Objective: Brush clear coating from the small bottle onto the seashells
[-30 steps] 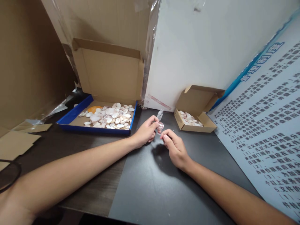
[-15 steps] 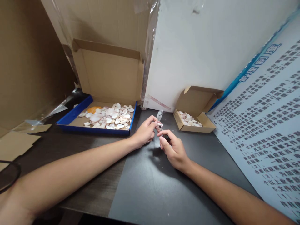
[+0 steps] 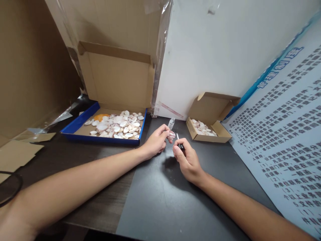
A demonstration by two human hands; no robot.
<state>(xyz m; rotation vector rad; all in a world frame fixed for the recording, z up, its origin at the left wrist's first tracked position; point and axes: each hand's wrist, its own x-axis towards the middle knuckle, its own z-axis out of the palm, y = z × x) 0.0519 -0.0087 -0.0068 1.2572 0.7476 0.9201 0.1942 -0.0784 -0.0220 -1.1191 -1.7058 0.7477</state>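
My left hand (image 3: 155,143) pinches a small pinkish patterned seashell (image 3: 172,135) between thumb and fingertips, just above the dark table. My right hand (image 3: 187,160) is closed on a small brush (image 3: 179,141) with a black cap and a thin white tip, and the tip points up beside the shell. A small clear bottle (image 3: 171,123) stands on the table just behind the shell. To the left lies a blue-edged cardboard tray (image 3: 79,122) with several white shells in it. On the right sits a small cardboard box (image 3: 210,135) holding several more shells.
Tall cardboard panels (image 3: 117,23) and a white board (image 3: 220,47) wall off the back. A printed poster (image 3: 288,140) leans at the right. Cardboard scraps (image 3: 17,152) and a black cable loop (image 3: 10,187) lie at the left edge of the dark table (image 3: 160,201).
My right hand has drawn back a little from the shell, and the brush tip now stands clear to the shell's right. My left hand has stayed in place with the shell.
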